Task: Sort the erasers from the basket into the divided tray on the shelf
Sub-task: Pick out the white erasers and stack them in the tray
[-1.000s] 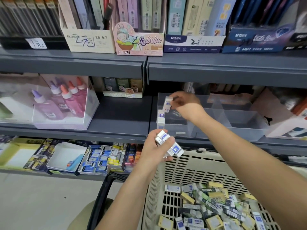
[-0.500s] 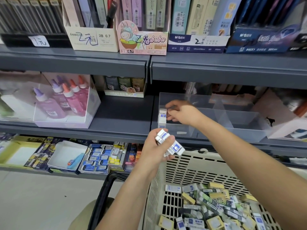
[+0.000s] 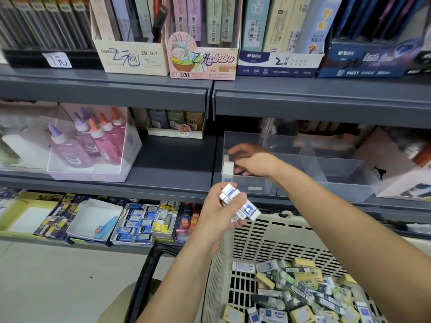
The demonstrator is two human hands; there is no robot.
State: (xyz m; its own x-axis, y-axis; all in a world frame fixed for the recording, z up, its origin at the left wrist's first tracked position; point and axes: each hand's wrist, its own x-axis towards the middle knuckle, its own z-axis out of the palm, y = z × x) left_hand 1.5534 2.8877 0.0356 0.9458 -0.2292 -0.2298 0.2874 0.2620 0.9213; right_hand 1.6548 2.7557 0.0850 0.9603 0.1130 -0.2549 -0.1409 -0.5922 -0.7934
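My right hand (image 3: 255,160) has dropped into the front left corner of the clear divided tray (image 3: 338,164), its eraser (image 3: 227,165) now by the left wall; I cannot tell if I let go. My left hand (image 3: 219,213) grips more erasers (image 3: 240,202) above the basket (image 3: 268,238)

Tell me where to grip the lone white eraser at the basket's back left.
Pinch the eraser across its long edges, coming straight down. It lies flat on the basket floor, long axis left to right, with its right end close against the pile, so the ends are poor holds; the basket walls likely block a sideways approach.
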